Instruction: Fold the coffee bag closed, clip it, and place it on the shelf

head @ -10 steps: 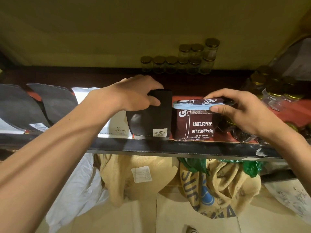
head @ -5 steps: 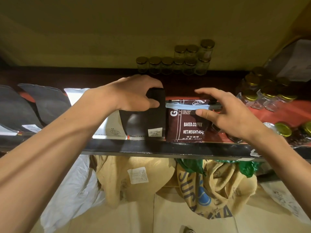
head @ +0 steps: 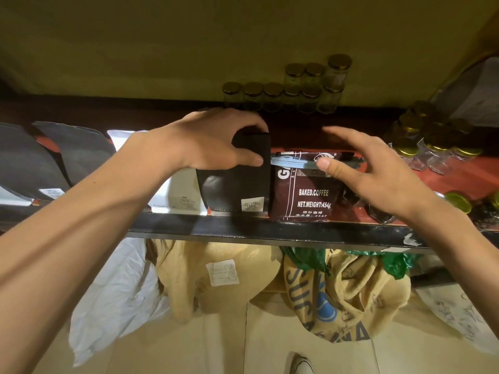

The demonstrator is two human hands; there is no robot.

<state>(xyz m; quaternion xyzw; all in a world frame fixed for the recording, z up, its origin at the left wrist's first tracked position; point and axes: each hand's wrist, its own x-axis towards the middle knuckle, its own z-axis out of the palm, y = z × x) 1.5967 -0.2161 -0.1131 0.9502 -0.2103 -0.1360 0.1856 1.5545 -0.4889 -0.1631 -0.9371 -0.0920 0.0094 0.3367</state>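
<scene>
Brown coffee bag (head: 305, 195), clipped, stands on the shelf (head: 243, 230). We note the right hand (head: 378, 174) has released it, fingers now spread; left hand (head: 216, 141) grips the neighbouring black bag (head: 237, 184). Placement appears complete.

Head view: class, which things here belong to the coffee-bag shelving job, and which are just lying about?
Job: brown coffee bag, blue clip, shelf, right hand, left hand.
Lying about: black bag, white bag, glass jars, burlap sacks.

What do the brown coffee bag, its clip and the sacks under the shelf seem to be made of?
Coffee bag: likely glossy plastic or foil film; it creases and glints. Clip: probably smooth pale-blue plastic. Sacks: coarse woven burlap, by the rough weave.
</scene>
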